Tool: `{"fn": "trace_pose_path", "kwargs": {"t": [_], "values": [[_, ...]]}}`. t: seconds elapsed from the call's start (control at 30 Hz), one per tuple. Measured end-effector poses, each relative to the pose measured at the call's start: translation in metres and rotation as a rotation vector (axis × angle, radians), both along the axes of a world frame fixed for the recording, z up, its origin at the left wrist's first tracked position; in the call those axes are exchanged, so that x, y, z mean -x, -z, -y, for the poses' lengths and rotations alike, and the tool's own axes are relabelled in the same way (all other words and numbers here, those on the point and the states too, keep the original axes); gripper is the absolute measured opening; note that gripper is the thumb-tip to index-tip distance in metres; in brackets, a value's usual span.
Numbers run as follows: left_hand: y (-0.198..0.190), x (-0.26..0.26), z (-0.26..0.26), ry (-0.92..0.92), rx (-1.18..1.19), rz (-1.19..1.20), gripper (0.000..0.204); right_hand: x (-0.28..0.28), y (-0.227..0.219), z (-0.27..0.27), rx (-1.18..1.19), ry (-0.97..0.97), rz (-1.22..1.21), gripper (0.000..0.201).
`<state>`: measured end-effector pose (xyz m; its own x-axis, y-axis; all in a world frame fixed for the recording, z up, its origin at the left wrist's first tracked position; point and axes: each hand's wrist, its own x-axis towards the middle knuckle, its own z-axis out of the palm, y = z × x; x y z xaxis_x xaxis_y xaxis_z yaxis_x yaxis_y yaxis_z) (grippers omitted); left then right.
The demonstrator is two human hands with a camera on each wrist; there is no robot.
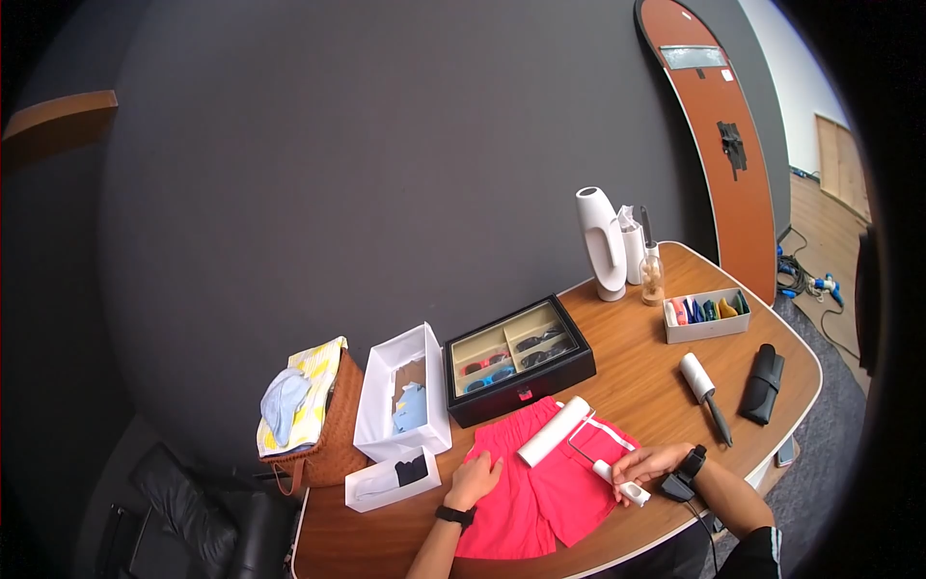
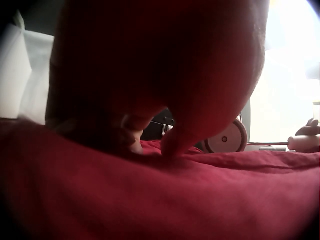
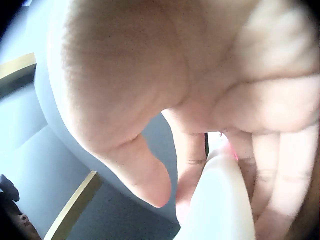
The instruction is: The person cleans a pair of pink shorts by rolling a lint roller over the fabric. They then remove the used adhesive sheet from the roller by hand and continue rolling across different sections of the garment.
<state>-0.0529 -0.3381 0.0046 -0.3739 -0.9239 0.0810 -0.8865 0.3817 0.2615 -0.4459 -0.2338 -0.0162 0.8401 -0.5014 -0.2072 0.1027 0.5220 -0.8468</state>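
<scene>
Bright pink shorts [image 1: 521,507] with a white side stripe lie spread on the wooden table. My left hand [image 1: 473,480] rests on their left part, fingertips down on the cloth. With curled fingers my right hand [image 1: 648,465] grips the white handle [image 3: 220,200] of a large lint roller. Its white cylinder [image 1: 556,432] lies across the upper middle of the shorts, joined to the handle by a bent wire. From the left wrist, the roller's round end [image 2: 225,139] shows just beyond the thumb.
Behind the shorts stands a black glasses case [image 1: 521,362] with a clear lid. White boxes [image 1: 400,386] and a brown basket [image 1: 333,434] are at the left. To the right lie a smaller lint roller [image 1: 704,391], a black pouch [image 1: 762,384] and a box of colourful rolled items [image 1: 707,330].
</scene>
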Motion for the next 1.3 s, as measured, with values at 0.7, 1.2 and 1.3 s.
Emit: {"fn": "trace_pose_path", "kwargs": {"t": [0.7,1.2,1.3], "values": [[0.012,0.000,-0.007,0.005,0.097,0.004,0.036,-0.007,-0.021,-0.007,0.034,0.044,-0.054,0.020],[0.007,0.004,-0.009,-0.026,0.066,0.020,0.036,-0.007,-0.017,-0.005,0.051,0.039,-0.047,0.021],[0.005,0.004,-0.009,-0.034,0.052,0.034,0.036,-0.007,-0.018,-0.005,0.044,0.037,-0.049,0.021]]}}
